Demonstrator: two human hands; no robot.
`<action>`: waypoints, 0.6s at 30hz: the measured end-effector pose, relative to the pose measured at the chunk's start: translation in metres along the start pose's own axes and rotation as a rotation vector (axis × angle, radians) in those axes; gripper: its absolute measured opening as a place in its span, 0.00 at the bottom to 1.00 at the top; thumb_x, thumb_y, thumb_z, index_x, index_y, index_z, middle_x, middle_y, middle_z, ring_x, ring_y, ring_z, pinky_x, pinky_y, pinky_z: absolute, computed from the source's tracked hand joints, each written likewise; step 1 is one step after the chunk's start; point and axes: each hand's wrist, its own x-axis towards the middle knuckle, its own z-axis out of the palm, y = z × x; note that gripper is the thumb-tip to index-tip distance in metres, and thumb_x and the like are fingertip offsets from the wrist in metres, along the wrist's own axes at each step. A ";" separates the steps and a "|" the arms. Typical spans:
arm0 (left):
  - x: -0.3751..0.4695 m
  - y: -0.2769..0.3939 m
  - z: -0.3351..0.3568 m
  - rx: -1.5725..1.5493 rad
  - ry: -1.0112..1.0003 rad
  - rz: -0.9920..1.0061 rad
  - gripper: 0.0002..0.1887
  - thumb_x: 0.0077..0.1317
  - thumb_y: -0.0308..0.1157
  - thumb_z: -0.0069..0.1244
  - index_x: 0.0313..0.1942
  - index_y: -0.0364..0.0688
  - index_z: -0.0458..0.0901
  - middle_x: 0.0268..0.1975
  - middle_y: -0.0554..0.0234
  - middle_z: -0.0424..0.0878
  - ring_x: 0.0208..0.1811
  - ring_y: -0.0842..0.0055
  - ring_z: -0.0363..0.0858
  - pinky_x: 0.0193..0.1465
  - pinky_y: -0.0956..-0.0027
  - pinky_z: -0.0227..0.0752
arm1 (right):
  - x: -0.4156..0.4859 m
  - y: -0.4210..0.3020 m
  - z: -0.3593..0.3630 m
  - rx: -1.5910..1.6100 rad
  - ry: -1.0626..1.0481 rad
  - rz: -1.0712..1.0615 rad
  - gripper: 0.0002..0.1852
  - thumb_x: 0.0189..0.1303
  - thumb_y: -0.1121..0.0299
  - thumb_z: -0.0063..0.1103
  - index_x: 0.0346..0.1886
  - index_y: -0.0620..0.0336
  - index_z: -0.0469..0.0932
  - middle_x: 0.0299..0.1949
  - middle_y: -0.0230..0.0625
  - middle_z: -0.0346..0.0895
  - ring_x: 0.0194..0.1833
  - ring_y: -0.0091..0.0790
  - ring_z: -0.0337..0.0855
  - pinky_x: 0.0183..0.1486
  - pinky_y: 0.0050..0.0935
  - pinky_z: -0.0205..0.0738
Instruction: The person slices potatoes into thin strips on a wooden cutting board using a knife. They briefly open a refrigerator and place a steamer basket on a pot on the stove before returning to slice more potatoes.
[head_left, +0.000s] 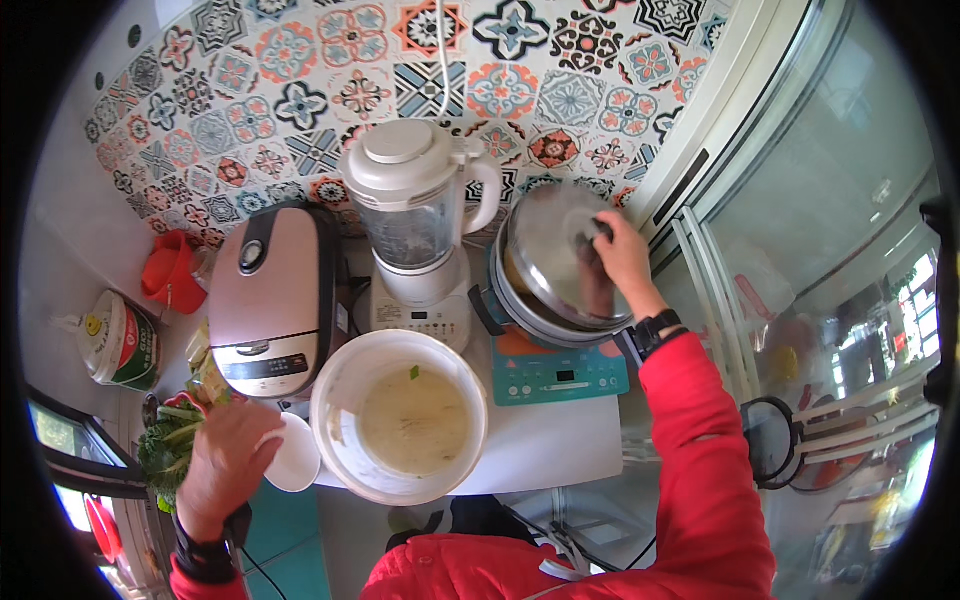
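My right hand (624, 251) grips the dark knob of a steel pot lid (559, 247). Tilted, the lid covers much of a pot (517, 304) with dark side handles, leaving a strip of its interior visible on the left. The pot stands on a teal induction cooker (559, 375). At lower left, my left hand (225, 457) overlaps the rim of a small white bowl (294, 457); whether the fingers grip it cannot be made out. Beside that bowl is a large white bucket (326, 420) with cloudy yellowish liquid (412, 427) and a green leaf scrap (414, 372).
Behind the bucket stands a blender (416, 202), with a pink rice cooker (274, 292) to its left. Leafy greens (166, 442), a labelled tub (124, 341) and a red container (172, 274) line the left side. A glass sliding door (810, 187) borders the right.
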 end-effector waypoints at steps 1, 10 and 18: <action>0.022 0.001 0.001 0.000 -0.002 0.019 0.09 0.57 0.24 0.61 0.39 0.38 0.82 0.39 0.53 0.86 0.41 0.55 0.84 0.46 0.56 0.77 | -0.001 0.000 -0.010 0.067 0.077 0.028 0.19 0.61 0.65 0.62 0.56 0.54 0.80 0.42 0.44 0.86 0.44 0.44 0.86 0.45 0.39 0.79; 0.215 0.028 0.099 -0.263 -0.203 0.286 0.17 0.62 0.31 0.58 0.51 0.38 0.79 0.46 0.51 0.84 0.47 0.54 0.82 0.53 0.55 0.76 | -0.015 -0.002 -0.154 1.354 0.496 0.612 0.20 0.72 0.71 0.54 0.65 0.59 0.73 0.49 0.31 0.79 0.43 0.24 0.80 0.44 0.24 0.75; 0.353 0.097 0.269 0.057 -0.431 0.365 0.51 0.46 0.45 0.73 0.69 0.38 0.64 0.61 0.37 0.72 0.64 0.43 0.69 0.65 0.45 0.66 | -0.131 -0.002 -0.179 1.195 0.640 0.608 0.20 0.71 0.71 0.54 0.65 0.60 0.73 0.50 0.31 0.79 0.44 0.24 0.79 0.46 0.24 0.75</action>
